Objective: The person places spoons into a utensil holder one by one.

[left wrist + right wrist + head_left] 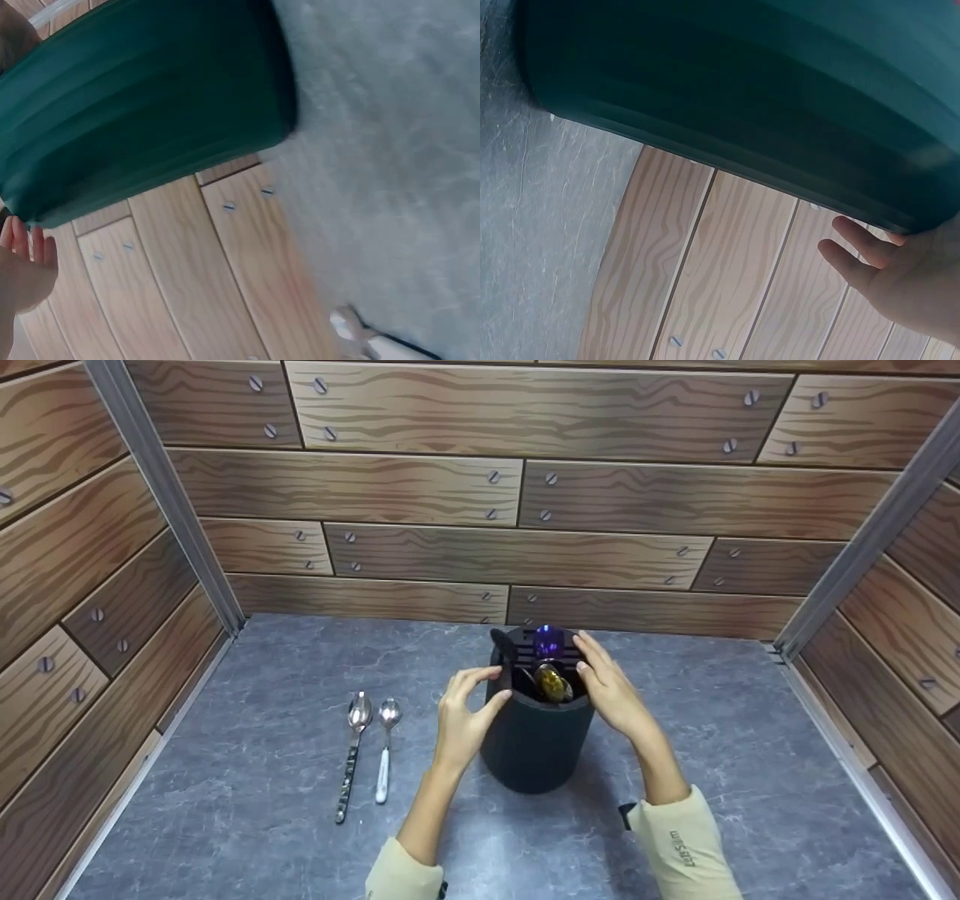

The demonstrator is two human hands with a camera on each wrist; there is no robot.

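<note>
A dark green cylindrical utensil holder (534, 754) stands upright on the table. My left hand (463, 720) is at its left rim, thumb and fingers spread apart on the near side of a black spoon-like head (503, 645). On the opposite side, my right hand (616, 694) rests with extended fingers along the rim. Inside the holder show a shiny purple rounded head (549, 642) and a gold spoon bowl (551, 682); their handles are hidden. In both wrist views the holder's wall (150, 97) (727, 90) fills the upper part, fingers at its top end.
Left of the holder lie two spoons: a larger one with a dark patterned handle (349, 772) and a smaller one with a white handle (383, 772). Wood-patterned walls (420, 487) with grey corner posts (169, 495) enclose the grey marbled table (255, 735).
</note>
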